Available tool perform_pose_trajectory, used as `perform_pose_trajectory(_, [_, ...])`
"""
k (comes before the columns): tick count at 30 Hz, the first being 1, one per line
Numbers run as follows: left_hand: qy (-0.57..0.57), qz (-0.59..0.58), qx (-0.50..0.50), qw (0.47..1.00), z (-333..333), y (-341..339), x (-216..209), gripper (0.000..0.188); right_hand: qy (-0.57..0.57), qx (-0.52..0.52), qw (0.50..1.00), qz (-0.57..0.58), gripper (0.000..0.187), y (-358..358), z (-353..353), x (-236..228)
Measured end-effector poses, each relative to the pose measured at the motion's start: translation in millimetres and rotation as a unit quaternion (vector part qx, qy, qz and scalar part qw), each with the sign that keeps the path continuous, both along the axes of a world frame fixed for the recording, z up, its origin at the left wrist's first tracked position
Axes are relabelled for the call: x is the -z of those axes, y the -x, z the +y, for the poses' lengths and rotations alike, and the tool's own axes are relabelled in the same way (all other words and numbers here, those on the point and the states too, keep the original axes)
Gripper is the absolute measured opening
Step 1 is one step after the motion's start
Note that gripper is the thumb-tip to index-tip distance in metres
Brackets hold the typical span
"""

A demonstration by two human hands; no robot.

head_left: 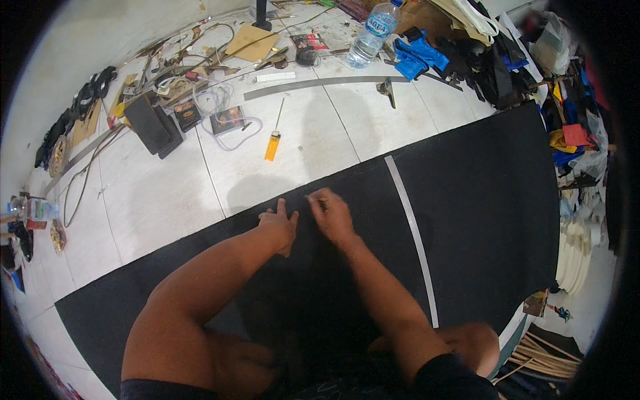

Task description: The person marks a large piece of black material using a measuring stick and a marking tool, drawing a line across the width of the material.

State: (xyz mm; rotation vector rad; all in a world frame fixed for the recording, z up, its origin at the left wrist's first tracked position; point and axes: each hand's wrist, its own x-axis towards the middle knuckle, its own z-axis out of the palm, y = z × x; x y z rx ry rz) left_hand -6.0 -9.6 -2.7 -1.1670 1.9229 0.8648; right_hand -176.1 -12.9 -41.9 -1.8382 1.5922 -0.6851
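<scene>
Bare knees and forearms at the lower edge, bent over a large black sheet spread on the white tiled floor. Left hand laid flat, fingers spread, pressing the sheet down near its far edge. Right hand just beside it, fingers closed around a small slim tool, too small to identify, tip down on the material. Marking or scoring along that edge, by the look of it, with the flat hand as anchor. Long pale strip lying across the sheet to the right, apart from both hands. Beyond the sheet: yellow lighter, curved metal ruler, water bottle, blue gloves. Next move likely calling for steady downward pressure and a short, controlled stroke, sheet kept from shifting.
</scene>
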Motion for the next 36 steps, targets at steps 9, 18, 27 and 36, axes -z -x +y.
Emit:
perform_pose_trajectory(9, [0.002, -0.003, 0.018, 1.000, -4, 4, -5, 0.117, -0.022, 0.095, 0.995, 0.014, 0.015, 34, -21, -4])
perform_pose_trajectory(18, [0.008, -0.006, 0.032, 0.999, -2, 2, -8, 0.116, -0.018, 0.090, 0.992, 0.085, 0.016, 20, -12, 6])
perform_pose_trajectory(27, [0.205, 0.143, -0.134, 0.959, -45, -105, 2, 0.051, -0.092, 0.268, 0.926, -0.248, 0.024, 23, -14, 1])
perform_pose_trajectory(36, [0.118, 0.104, -0.332, 0.930, 33, -173, 27, 0.057, -0.154, -0.012, 0.981, -0.122, 0.032, -65, 43, -14])
